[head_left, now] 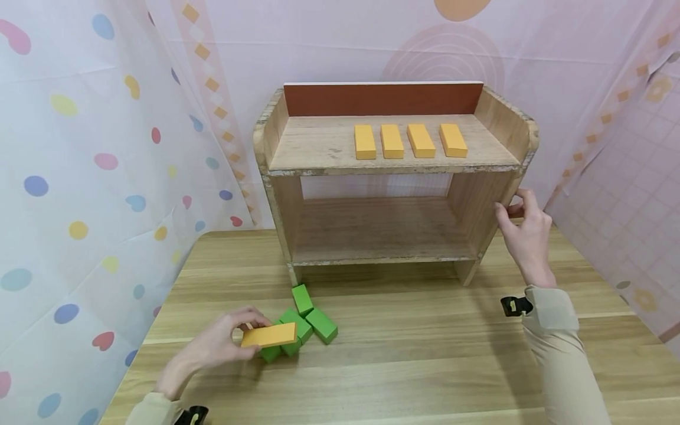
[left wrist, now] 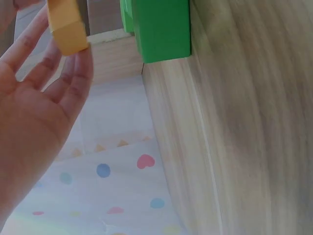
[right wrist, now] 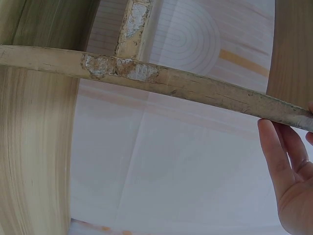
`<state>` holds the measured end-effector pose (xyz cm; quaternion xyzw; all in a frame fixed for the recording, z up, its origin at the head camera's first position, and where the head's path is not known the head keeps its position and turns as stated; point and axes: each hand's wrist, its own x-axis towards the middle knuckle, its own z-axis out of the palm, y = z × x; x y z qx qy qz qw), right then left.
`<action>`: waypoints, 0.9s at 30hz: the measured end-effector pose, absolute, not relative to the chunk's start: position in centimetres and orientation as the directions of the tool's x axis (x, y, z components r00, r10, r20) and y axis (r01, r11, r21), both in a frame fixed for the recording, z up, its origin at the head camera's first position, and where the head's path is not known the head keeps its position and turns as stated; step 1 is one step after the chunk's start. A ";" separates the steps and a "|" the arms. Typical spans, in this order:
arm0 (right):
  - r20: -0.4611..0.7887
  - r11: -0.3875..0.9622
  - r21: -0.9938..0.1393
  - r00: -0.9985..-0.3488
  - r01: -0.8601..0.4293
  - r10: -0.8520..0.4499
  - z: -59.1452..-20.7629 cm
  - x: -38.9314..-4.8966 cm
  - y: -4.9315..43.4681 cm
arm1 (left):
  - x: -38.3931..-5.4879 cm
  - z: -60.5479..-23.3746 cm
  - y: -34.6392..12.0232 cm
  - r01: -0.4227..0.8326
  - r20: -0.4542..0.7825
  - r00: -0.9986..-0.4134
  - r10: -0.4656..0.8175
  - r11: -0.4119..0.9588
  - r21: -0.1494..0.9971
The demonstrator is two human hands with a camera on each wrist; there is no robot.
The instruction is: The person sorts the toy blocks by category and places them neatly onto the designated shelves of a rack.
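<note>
My left hand (head_left: 223,342) pinches a yellow-orange rectangular block (head_left: 270,335) between thumb and fingers, above a loose group of several green blocks (head_left: 321,325). In the left wrist view, the same yellow-orange block (left wrist: 68,32) sits at the fingertips, and a green block (left wrist: 162,30) stands beside it. My right hand (head_left: 526,233) holds the right side panel of a small two-tier wooden shelf (head_left: 393,170). Fingertips meet the worn edge of that panel (right wrist: 210,94) in the right wrist view; part of this hand lies outside the frame.
Several yellow-orange blocks (head_left: 392,141) lie in a row on the top tier, which has a brown back strip (head_left: 382,99). The shelf stands on a wood-grain table (head_left: 404,354). Patterned cloth (head_left: 106,177) hangs behind and at both sides.
</note>
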<state>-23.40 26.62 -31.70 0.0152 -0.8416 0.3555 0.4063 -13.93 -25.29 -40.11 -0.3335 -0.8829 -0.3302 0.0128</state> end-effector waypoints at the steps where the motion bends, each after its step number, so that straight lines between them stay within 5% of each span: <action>1: 0.696 0.747 -0.585 -0.669 -0.315 0.263 -31.7 -23.4 26.6 | -13.9 -40.1 -25.2 0.604 0.264 -0.778 0.570 0.564 0.563; 10: 0.701 0.743 -0.589 -0.658 -0.319 0.274 -31.7 -23.4 26.6 | -14.2 -39.0 -24.1 0.620 0.451 -0.784 0.427 0.592 0.515; 27: 0.691 0.741 -0.592 -0.672 -0.317 0.265 -31.7 -23.4 26.5 | -16.6 -36.7 -21.8 0.763 0.747 -0.589 0.308 0.515 0.389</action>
